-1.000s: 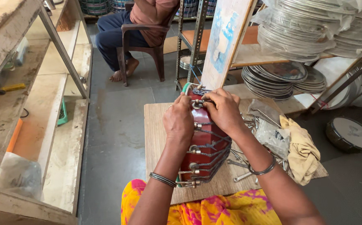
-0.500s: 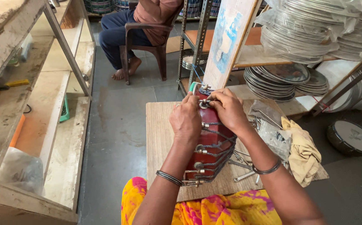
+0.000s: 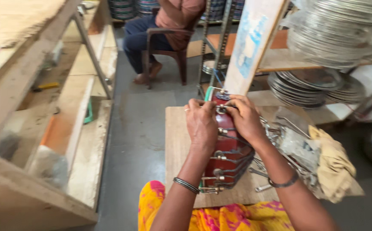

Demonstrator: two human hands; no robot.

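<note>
Both hands — left hand, right hand — stay on drum.

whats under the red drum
The drum lies on a wooden board, with metal rods poking out by it. Both hands cover its far end; the underside is hidden.

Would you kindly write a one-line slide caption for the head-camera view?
Both hands, left hand and right hand, grip metal fittings atop a red drum on a wooden board.
</note>
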